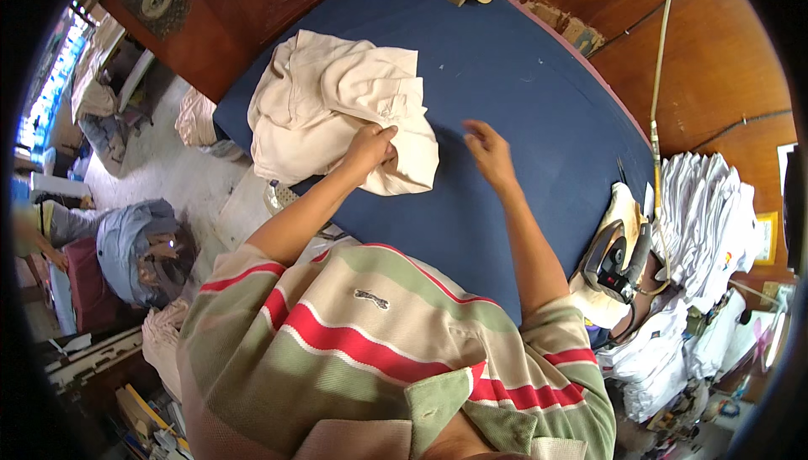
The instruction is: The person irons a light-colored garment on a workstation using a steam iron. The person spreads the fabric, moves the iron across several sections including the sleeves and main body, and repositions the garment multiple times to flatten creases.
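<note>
Our striped shirt [362, 344] nearest, our left hand [369, 153] grips beige cloth [295, 111]; our right hand [490, 153] hangs apart, loosely open; likely arranging it, we'd next need both.

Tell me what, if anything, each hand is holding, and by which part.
The left hand appears to pinch the cream garment by a fold near its lower right side; the right hand holds nothing.
</note>
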`<action>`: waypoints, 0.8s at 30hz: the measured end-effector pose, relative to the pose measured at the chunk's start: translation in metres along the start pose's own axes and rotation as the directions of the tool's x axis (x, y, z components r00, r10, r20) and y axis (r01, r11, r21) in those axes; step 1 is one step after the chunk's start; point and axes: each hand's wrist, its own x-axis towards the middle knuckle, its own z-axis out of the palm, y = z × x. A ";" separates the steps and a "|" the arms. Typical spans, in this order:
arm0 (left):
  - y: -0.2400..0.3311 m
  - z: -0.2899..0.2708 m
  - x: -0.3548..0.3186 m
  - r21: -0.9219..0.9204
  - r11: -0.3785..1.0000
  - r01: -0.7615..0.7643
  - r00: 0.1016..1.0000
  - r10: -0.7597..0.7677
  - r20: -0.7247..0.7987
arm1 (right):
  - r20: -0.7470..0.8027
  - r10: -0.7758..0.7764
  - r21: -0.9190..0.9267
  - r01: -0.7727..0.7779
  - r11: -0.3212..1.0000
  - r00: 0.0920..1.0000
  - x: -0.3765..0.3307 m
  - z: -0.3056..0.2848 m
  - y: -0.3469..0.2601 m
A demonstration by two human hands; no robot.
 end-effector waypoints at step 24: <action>0.272 -0.118 -0.160 -0.522 0.507 -0.685 0.457 0.858 0.234 | -0.686 -0.639 0.137 0.925 0.355 0.347 -0.009 0.059 -0.259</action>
